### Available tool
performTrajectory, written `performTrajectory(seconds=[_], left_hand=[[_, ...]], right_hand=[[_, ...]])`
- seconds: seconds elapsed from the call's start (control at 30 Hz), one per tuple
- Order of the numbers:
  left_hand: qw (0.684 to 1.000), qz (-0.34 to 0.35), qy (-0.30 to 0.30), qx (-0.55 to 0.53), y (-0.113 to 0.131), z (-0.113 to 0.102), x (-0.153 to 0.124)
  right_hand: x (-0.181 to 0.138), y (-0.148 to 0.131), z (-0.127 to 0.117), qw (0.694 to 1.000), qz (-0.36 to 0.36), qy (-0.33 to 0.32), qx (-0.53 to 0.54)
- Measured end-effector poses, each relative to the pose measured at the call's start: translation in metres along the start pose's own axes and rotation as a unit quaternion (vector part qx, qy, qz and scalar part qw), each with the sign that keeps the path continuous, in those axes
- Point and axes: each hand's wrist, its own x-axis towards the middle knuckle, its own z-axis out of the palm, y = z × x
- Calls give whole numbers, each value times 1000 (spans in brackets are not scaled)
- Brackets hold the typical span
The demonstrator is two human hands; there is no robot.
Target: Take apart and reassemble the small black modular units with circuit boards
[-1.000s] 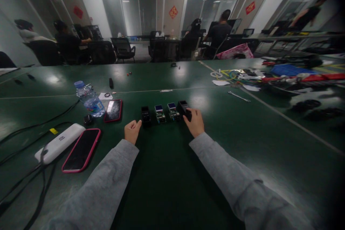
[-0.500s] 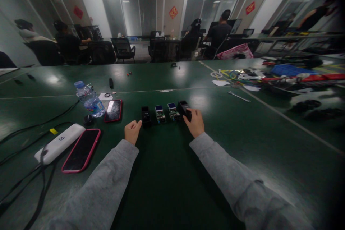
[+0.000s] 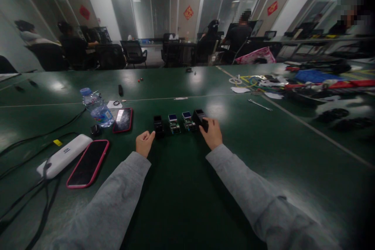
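Your right hand [image 3: 212, 134] closes its fingers on the black module [image 3: 200, 119] at the right end of a short row on the desk [image 3: 187, 203]. Your left hand [image 3: 144, 143] rests curled in a loose fist, holding nothing, just beside the black block [image 3: 158, 125] at the left end. Between them stand two blue-topped modules [image 3: 174, 123]. They sit close together, so a sideways tug on the end module could knock its neighbour over.

surface: green table [image 3: 181, 187] in front of me | on it: four small modules [image 3: 179, 122] in a row | two phones [image 3: 88, 163] | water bottle [image 3: 96, 107] | white power bank [image 3: 65, 155] | cables [image 3: 35, 136]
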Motion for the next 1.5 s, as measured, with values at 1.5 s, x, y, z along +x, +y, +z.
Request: performTrajectory(seconds=[1.5], left_hand=[[1000,-10,-9,-2,3,0,-1]], right_hand=[[0,2,1,997,37,24,70]])
